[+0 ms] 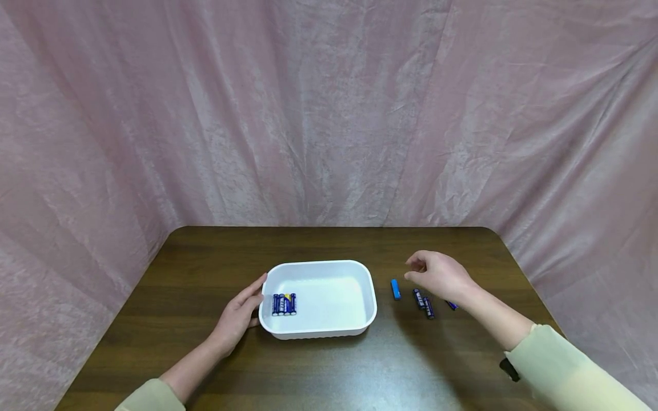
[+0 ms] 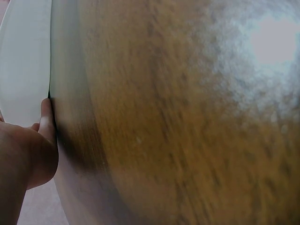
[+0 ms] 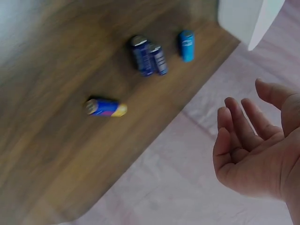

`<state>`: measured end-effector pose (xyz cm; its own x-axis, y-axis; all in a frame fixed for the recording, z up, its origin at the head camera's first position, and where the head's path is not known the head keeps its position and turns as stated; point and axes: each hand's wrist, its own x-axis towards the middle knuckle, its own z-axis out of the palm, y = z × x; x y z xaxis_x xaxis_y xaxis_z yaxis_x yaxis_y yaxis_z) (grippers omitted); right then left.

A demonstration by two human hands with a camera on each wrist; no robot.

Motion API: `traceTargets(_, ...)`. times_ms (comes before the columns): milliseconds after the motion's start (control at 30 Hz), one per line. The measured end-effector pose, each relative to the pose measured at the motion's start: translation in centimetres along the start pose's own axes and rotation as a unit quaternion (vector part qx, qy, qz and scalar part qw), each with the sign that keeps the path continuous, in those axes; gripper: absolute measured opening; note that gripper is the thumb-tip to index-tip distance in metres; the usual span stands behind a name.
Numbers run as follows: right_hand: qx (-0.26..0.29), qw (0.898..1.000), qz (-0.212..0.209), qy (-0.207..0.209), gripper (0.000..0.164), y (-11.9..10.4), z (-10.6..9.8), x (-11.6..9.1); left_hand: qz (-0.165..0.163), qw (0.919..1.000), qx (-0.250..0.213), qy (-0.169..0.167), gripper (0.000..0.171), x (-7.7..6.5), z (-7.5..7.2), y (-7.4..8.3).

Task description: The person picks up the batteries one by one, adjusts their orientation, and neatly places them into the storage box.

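Note:
A white plastic tray (image 1: 329, 297) sits on the table, with several dark blue AA batteries (image 1: 284, 305) lined up side by side near its left end. My left hand (image 1: 237, 319) rests against the tray's left side, its fingers stretched along the rim; the left wrist view shows a straight digit touching the outer wall. To the right of the tray, my right hand (image 1: 439, 274) hovers over the table with loosely bent fingers and nothing in them. Below it lie a light blue battery (image 3: 187, 46), two dark blue batteries (image 3: 149, 58) side by side, and a blue battery with a yellow end (image 3: 107, 107).
The dark brown wooden table (image 1: 216, 245) has rounded far corners. Pink velvet curtains (image 1: 319, 114) hang close behind it and at both sides. A small black object (image 1: 509, 370) shows under the right sleeve.

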<state>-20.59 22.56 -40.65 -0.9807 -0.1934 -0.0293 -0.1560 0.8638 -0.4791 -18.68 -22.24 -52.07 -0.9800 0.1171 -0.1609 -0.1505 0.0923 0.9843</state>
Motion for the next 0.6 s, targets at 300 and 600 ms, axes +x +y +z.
traceTargets(300, -0.054, 0.998, 0.016, 0.023, 0.033, 3.2, -0.1, -0.9, -0.005, 1.0, -0.005, 0.0, 0.049, 0.1, -0.1, -0.3)
traceTargets(600, -0.074, 0.996, 0.043, 0.018, 0.037, 6.0, 0.2, -2.0, -0.007, 1.0, 0.0, 0.002, 0.049, 0.1, -0.1, -0.3)
